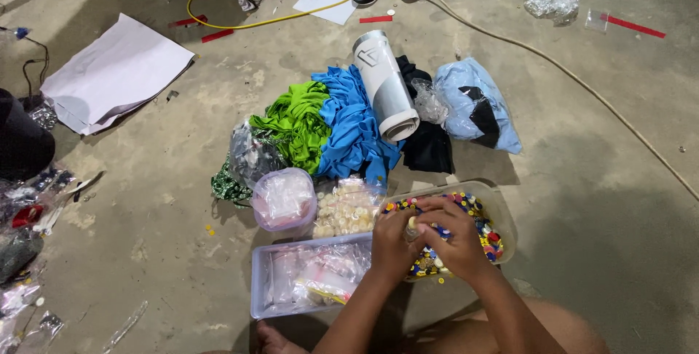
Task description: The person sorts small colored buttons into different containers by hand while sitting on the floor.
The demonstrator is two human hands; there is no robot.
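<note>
Both hands meet over one clear plastic tub (502, 212) heaped with small round buttons (480, 224) in many colours. The left hand (392, 246) and the right hand (453, 236) are curled with fingertips drawn together, pinching one small pale thing between them — too small to tell just what it is.

Left of the hands lies one rectangular clear box (256, 281) packed with crinkly plastic packets, and just beyond it one round lidded container (283, 197) beside a bag of cream buttons (344, 210). Further ahead sits a heap of soft folded cloth — one green piece (295, 124), one blue piece (353, 124) — with one smooth rolled sheet (386, 84) lying across it on the rough concrete floor (604, 201).
</note>
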